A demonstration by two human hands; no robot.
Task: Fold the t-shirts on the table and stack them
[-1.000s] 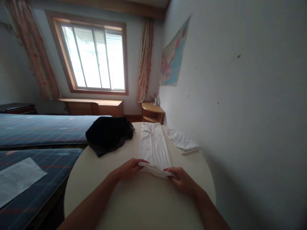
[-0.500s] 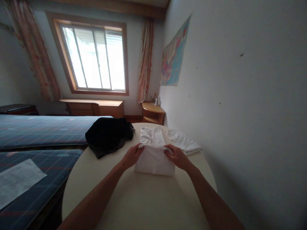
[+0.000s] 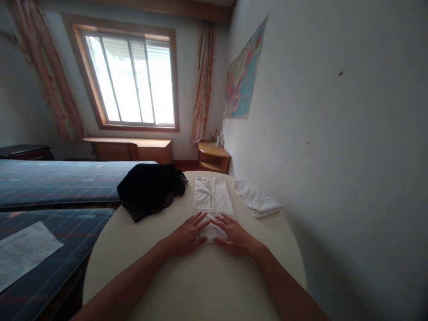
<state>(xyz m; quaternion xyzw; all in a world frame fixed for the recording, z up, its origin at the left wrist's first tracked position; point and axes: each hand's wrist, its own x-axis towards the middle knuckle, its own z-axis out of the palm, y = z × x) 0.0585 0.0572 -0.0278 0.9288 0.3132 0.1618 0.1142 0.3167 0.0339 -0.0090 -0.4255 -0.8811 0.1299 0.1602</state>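
A white garment (image 3: 214, 196), partly folded, lies flat on the round cream table (image 3: 200, 285); its exact kind is unclear. My left hand (image 3: 189, 234) rests on the near left part of the cloth with fingers spread. Opposite it, my right hand (image 3: 232, 234) presses on the near right part, its fingers also stretched out. The fingertips of both hands almost meet over the folded section. Neither hand grips anything. The hands cover the near corners of the garment.
To the left on the table is a heap of black cloth (image 3: 152, 189). Another folded white garment (image 3: 256, 198) lies at the right, close to the wall. Blue plaid mattresses (image 3: 67, 180) stand left of the table, one with a paper sheet (image 3: 28, 252) on it.
Both hands have let go of the garment's lifted edge and moved nearer and together. The raised flap now lies flat under my open palms.
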